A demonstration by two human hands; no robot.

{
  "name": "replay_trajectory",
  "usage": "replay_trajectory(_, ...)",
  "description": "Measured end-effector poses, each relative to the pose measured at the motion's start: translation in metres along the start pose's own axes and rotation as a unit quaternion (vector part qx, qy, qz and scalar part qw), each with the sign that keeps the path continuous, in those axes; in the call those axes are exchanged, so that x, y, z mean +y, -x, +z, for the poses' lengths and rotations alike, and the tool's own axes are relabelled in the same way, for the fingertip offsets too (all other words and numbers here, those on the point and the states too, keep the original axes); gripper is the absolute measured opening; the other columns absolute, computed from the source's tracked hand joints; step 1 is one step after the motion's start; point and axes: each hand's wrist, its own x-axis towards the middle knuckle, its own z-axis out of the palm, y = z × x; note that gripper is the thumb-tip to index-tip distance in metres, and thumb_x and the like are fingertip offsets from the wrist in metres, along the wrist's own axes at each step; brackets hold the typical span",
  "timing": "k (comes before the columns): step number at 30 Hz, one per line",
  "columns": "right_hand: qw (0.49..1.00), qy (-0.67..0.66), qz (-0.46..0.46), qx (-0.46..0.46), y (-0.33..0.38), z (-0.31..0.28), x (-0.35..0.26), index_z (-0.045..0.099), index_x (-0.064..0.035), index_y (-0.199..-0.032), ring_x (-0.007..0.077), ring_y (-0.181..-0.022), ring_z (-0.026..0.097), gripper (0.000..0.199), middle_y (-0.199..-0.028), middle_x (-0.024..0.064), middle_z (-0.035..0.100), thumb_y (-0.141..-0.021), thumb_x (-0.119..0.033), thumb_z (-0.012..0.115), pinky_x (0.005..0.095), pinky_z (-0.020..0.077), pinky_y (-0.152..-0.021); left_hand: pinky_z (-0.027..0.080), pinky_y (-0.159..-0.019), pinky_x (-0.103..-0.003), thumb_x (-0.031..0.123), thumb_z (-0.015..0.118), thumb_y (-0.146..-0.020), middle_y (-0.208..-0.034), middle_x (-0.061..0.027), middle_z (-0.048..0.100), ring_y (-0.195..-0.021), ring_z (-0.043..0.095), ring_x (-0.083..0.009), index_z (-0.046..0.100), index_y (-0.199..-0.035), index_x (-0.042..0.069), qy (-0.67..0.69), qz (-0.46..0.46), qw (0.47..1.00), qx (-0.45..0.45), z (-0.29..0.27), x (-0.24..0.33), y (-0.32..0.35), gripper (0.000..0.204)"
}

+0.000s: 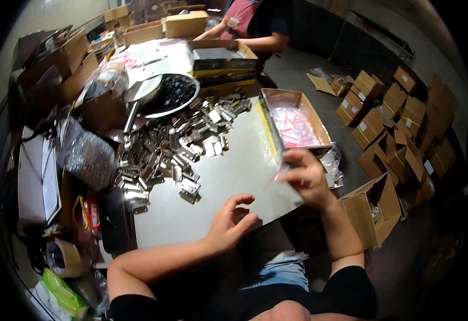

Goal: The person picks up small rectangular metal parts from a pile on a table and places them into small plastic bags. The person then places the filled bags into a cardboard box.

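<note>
My right hand (306,179) is raised at the table's right edge, fingers pinched on a small clear zip bag (277,175) with a red strip, a little blurred. Just beyond it stands an open cardboard box (322,125) holding a stack of similar clear bags (298,120) with red strips. Over the near edge of the tabletop (234,166), my left hand (228,224) is held with thumb and fingers curled but apart, nothing between them. A heap of shiny metal hinge-like pieces (162,147) spreads across the left and middle of the table.
Behind the heap sits a metal bowl (195,95) of small black parts, with a scoop (132,115) beside it. Another person (266,27) stands at the far end. Cartons (370,125) pile up on the right floor; a tape roll (63,258) lies at lower left.
</note>
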Motion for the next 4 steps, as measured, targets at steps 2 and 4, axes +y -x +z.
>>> replay_trajectory(2, 0.995, -0.026, -0.033, -0.087, 0.011, 0.018, -0.026, 0.074, -0.0095, -0.09, 0.0326, -0.11, 0.059, 0.026, -0.118, 0.0142, 0.058, -0.068, 0.005, 0.072, 0.0384, 0.0473, -0.095, 0.047, -0.088, -0.026, 0.005, 0.06, -0.094, -0.12, -0.0071, 0.052, -0.103, 0.055, -0.0135, 0.045, -0.131, 0.001, 0.03, -0.006, 0.999, -0.025, 0.0, 0.003, 0.0, 0.04)
replay_trajectory(4, 0.99, -0.028, -0.047, -0.133, 0.023, 0.035, -0.03, 0.073, -0.0116, -0.093, 0.0345, -0.114, 0.058, 0.029, -0.118, 0.0144, 0.059, -0.069, 0.004, 0.072, 0.0416, 0.0461, -0.098, 0.046, -0.089, -0.028, 0.007, 0.06, -0.095, -0.126, -0.0074, 0.051, -0.107, 0.054, -0.0142, 0.043, -0.133, 0.002, 0.014, -0.032, 0.998, -0.046, -0.005, 0.004, 0.007, 0.042)
